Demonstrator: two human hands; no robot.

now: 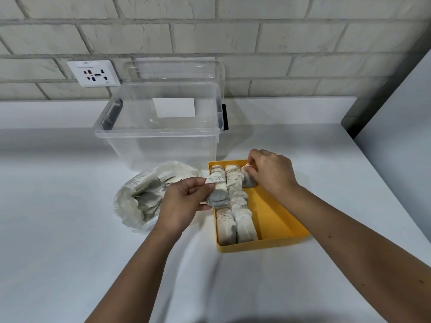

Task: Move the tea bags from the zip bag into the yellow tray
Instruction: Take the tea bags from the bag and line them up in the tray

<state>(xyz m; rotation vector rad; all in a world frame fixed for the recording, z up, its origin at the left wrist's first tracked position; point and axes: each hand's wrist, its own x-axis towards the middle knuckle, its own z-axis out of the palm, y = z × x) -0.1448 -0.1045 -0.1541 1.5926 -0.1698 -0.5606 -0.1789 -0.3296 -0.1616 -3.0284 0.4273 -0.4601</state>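
Observation:
The yellow tray [277, 220] lies on the white counter, right of centre, with two rows of several tea bags [238, 206] along its left side. My left hand [182, 203] pinches a small stack of tea bags [218, 191] at the tray's left edge. At the tray's far end my right hand [271, 172] holds one tea bag [248, 180] with its fingertips, starting a third row. The crumpled clear zip bag [140, 197] lies left of the tray, open, with several tea bags inside.
A clear plastic storage box [161, 136] with its lid raised stands behind the bag and tray. A wall socket [94, 73] sits on the brick wall at the back. A grey panel [396, 101] rises at the right edge of the counter.

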